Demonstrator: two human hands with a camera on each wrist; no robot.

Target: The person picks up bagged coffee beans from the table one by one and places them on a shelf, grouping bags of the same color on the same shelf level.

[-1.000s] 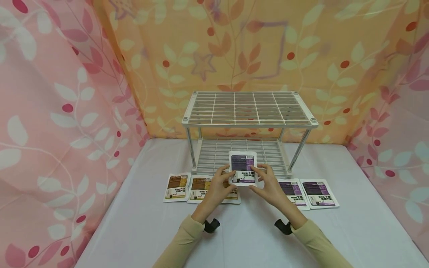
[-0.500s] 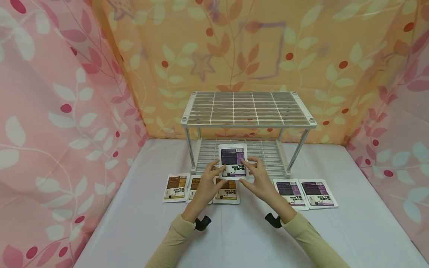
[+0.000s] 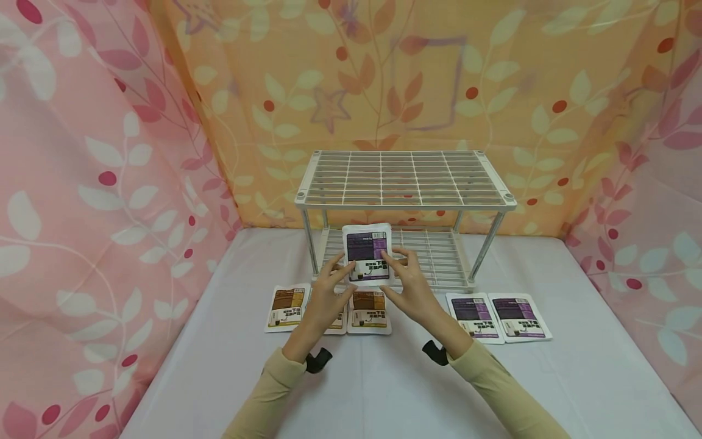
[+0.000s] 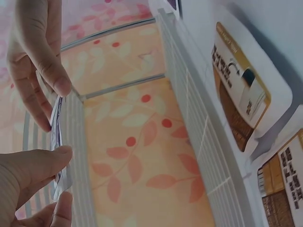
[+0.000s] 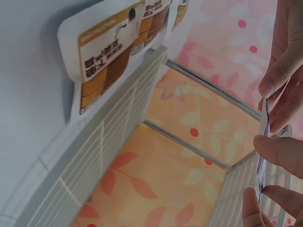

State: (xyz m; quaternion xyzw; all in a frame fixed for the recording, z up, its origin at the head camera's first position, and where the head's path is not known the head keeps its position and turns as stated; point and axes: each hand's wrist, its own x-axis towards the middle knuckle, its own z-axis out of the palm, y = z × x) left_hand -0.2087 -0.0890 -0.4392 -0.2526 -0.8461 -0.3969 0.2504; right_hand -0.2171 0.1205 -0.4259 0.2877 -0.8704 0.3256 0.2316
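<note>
Both hands pinch a white packet with a purple label (image 3: 368, 255), raised in front of the two-tier wire rack (image 3: 404, 177) and between its shelf levels. The left hand (image 3: 328, 294) grips the packet's left edge between thumb and fingers. At the opposite edge, the right hand (image 3: 410, 288) pinches it the same way. Seen edge-on in the right wrist view, the packet (image 5: 261, 156) looks thin. Below the left hand, several brown-labelled packets (image 3: 370, 314) lie in a row, one partly hidden by that hand. Two purple-labelled packets (image 3: 518, 317) lie right of the right forearm.
The rack's lower shelf (image 3: 433, 256) sits low over the white tabletop (image 3: 384, 396), with metal posts (image 3: 487, 245) at its corners. Patterned curtains (image 3: 263, 73) hang behind and on both sides. Dark wrist mounts (image 3: 319, 361) show under both forearms.
Both hands have carried the purple-labelled packet left and upward, toward the rack. More of the brown-labelled packet on the row's right now shows. The packets on the table have stayed put.
</note>
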